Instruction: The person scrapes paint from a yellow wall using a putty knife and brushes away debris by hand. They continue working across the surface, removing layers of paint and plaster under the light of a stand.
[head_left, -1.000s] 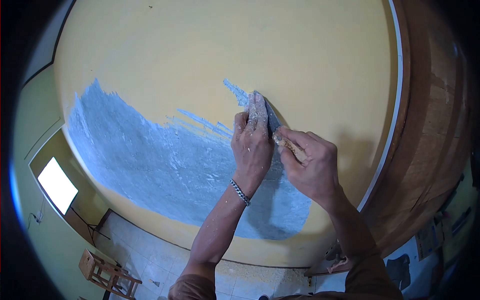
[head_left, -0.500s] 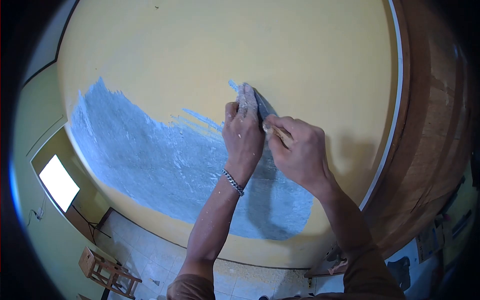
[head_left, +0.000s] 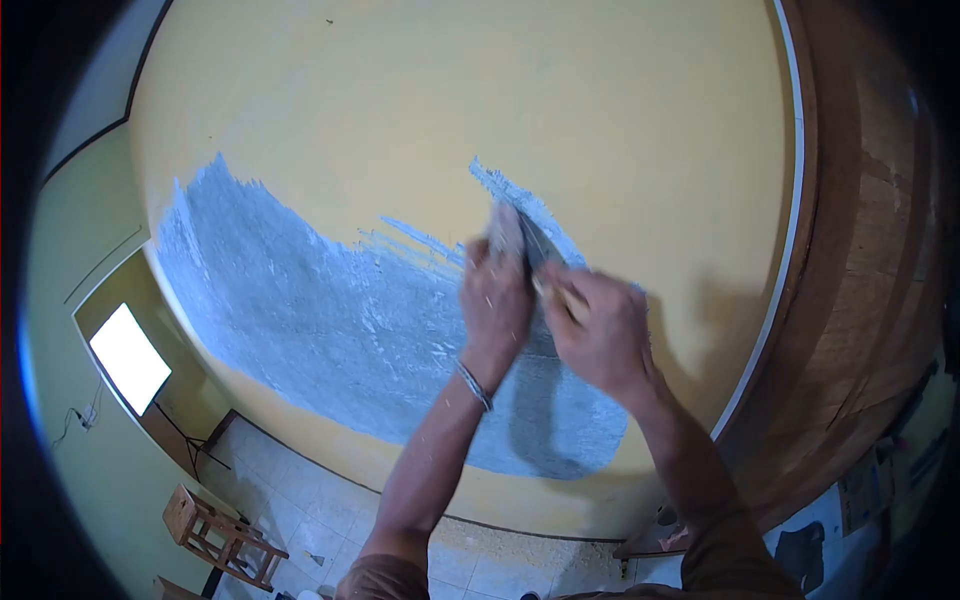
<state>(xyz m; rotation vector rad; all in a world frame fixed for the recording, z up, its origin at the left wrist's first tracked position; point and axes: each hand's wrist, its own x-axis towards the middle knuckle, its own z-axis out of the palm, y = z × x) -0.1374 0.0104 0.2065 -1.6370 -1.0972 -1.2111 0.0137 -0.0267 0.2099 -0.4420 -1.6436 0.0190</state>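
A large blue-grey scraped patch (head_left: pixel 330 310) spreads across the yellow wall (head_left: pixel 400 100). My right hand (head_left: pixel 598 325) is closed round the light handle of a scraper (head_left: pixel 540 240), whose dark blade lies against the wall. My left hand (head_left: pixel 497 295), dusty with pale flakes, has its fingers stretched along the blade and pressing on it. The two hands are side by side, with the blade between them. A bare grey strip (head_left: pixel 525 200) runs diagonally above the blade. Motion blurs both hands somewhat, and the blade edge is partly hidden by my left fingers.
A wooden stool (head_left: pixel 222 535) and a bright lamp panel (head_left: pixel 131 358) on a stand are at the lower left. Flakes of debris (head_left: pixel 530 545) lie on the tiled floor below the wall. Brown wooden panelling (head_left: pixel 850 280) borders the wall on the right.
Both hands and the scraper have moved slightly down and to the right. A longer grey strip of exposed wall now shows above the blade, where yellow paint was before.
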